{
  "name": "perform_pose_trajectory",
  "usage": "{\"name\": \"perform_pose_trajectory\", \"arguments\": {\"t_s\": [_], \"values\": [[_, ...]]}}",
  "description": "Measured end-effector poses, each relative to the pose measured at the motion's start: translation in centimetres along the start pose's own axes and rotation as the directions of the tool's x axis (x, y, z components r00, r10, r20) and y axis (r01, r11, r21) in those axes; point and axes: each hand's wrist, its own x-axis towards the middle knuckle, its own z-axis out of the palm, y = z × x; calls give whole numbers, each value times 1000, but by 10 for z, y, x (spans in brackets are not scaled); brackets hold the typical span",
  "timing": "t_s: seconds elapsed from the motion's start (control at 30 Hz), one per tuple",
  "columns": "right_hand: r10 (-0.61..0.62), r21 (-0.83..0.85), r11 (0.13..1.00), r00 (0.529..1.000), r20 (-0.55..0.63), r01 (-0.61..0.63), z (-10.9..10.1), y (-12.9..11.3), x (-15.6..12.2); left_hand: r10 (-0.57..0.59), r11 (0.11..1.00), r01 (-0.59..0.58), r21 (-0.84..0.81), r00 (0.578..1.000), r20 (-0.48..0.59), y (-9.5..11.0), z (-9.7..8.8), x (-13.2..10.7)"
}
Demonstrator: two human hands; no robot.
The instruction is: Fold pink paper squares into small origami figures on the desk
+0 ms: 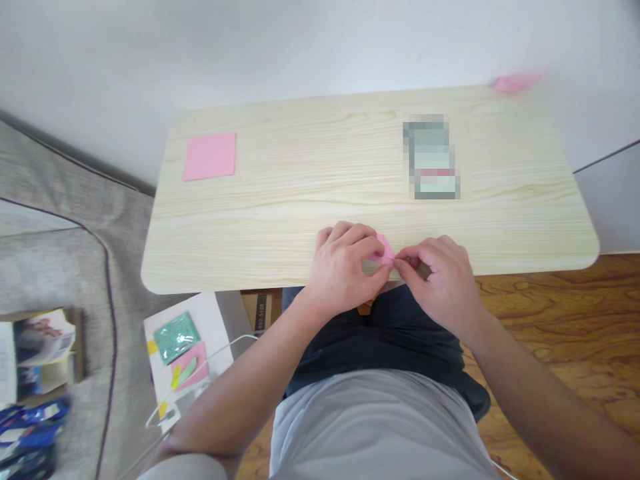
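Near the front edge of the table, a small piece of folded pink paper (385, 249) is held between both hands. My left hand (345, 263) is closed on its left side, with the thumb and fingers pinching it and covering part of it. My right hand (437, 277) pinches the paper's right tip between thumb and fingertips. Further back on the left of the table lies a flat square stack of pink paper (210, 157).
The pale wood-grain table (300, 180) stands against a white wall. A pixelated, phone-shaped object (434, 159) lies back right; a pink paper piece (515, 83) sits at the far right corner. Lower left, a white box (215, 317) carries a green packet (177, 337) and a cable beside a grey sofa (65, 267).
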Motion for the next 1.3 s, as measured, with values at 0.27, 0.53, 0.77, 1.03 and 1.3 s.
{"name": "perform_pose_trajectory", "arguments": {"t_s": [0.27,0.53,0.77,1.03,1.3], "values": [[4,-15,1000,999,-45,-5,3,-1,-6,-18,999,16,39,999,34,2,-2,0],[11,-9,1000,999,-47,-11,3,0,-5,-22,999,21,40,999,33,1,-1,1],[40,2,999,998,-37,-40,1,-4,-2,-20,999,18,38,999,47,1,-3,1],[38,16,999,999,33,-38,-4,-2,4,-37,999,36,19,998,46,1,-3,2],[34,5,999,997,75,-34,-7,-1,8,-40,999,40,21,999,35,1,-1,2]]}}
